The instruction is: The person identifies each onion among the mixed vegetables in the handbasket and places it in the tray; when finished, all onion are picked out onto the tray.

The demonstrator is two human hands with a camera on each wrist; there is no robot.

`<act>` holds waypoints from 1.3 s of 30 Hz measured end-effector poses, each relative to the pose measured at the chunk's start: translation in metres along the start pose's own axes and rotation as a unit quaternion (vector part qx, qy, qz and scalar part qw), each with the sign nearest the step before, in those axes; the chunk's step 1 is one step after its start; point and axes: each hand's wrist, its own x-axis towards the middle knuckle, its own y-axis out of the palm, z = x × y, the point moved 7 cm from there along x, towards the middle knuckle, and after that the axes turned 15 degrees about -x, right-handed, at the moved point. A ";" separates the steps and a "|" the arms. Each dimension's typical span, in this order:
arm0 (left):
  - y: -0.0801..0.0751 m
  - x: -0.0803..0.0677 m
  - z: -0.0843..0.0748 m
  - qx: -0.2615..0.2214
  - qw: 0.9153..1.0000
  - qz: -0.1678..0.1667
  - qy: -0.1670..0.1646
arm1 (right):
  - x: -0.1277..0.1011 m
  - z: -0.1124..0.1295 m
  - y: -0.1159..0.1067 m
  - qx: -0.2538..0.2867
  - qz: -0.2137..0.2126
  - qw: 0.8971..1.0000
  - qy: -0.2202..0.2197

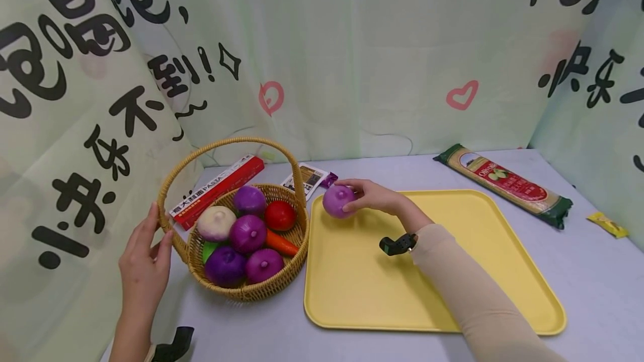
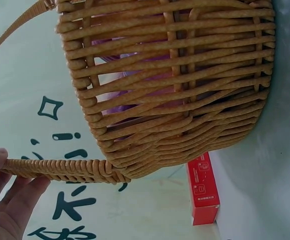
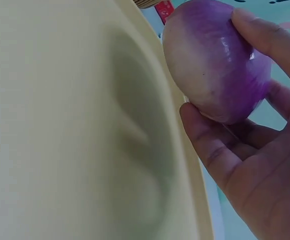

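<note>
The person's right hand (image 1: 373, 197) is pinching a purple onion (image 1: 334, 201) over the tray's (image 1: 369, 292) ten o'clock; the left hand (image 1: 145, 266) is gripping the handle (image 1: 241, 139) at the basket's (image 1: 256, 293) nine.

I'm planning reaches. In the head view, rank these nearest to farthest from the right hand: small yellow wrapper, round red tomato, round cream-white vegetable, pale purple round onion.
1. Pale purple round onion: held in the right hand.
2. Round red tomato: left, in the tan wicker basket.
3. Round cream-white vegetable: farther left, same basket.
4. Small yellow wrapper: far right.
</note>
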 end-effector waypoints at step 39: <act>0.000 0.000 0.001 0.007 1.000 0.001 -0.015 | 0.000 -0.016 0.013 0.006 0.040 0.999 0.029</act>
